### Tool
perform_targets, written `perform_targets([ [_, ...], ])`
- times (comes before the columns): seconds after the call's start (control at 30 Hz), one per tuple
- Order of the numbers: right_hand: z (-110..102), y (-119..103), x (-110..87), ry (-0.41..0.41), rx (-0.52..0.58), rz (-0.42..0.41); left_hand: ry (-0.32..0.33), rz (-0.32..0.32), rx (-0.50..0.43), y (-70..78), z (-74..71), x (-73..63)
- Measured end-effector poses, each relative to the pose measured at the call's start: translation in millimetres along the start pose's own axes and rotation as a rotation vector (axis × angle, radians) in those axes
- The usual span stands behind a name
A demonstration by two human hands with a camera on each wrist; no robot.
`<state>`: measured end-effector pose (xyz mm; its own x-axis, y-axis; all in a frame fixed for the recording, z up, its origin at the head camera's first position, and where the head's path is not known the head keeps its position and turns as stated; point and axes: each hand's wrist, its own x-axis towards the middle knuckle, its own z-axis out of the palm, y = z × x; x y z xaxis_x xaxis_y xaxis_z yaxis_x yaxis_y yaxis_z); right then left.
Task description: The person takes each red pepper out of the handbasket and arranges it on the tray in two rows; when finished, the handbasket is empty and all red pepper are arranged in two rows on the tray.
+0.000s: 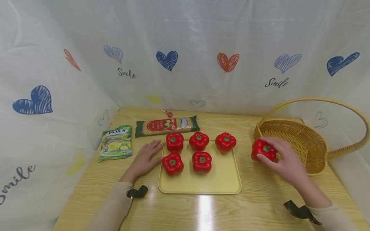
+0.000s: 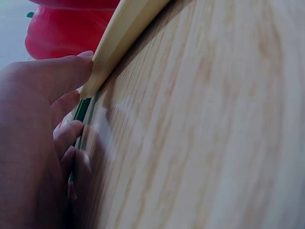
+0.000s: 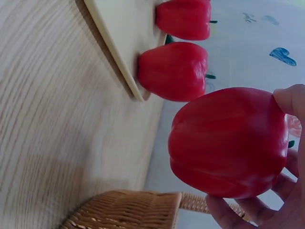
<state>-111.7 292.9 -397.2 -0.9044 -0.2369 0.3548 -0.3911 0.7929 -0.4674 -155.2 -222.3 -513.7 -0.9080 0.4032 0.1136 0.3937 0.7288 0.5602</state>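
Observation:
In my right hand I grip a red bell pepper with a green stem, between thumb and fingers. The right wrist view shows this pepper held above the table, close to the wicker basket. My left hand lies with its fingers spread on the table at the left edge of the yellow tray, the thumb touching the tray's rim. Several more red bell peppers stand on the tray, among them a front-left one and a back-right one.
A green FOX'S candy bag lies at the left of the table. Behind the tray is a long pasta packet, with a red lollipop beyond it. The basket's tall handle arches up at the right. White curtains surround the table.

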Motion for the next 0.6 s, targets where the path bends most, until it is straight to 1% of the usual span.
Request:
perform_targets([
  [0.13,5,-3,-1.0,-0.022,-0.001,-0.009,-0.003,0.0,0.0,0.2,-0.2,0.0],
  [0.37,14,-9,-3.3,-0.055,0.009,0.001,-0.006,-0.002,0.001,2.0,-1.6,0.2],
  [0.6,24,-13,-4.1,-0.083,0.026,-0.022,-0.006,-0.003,0.002,2.4,-1.5,0.2],
])
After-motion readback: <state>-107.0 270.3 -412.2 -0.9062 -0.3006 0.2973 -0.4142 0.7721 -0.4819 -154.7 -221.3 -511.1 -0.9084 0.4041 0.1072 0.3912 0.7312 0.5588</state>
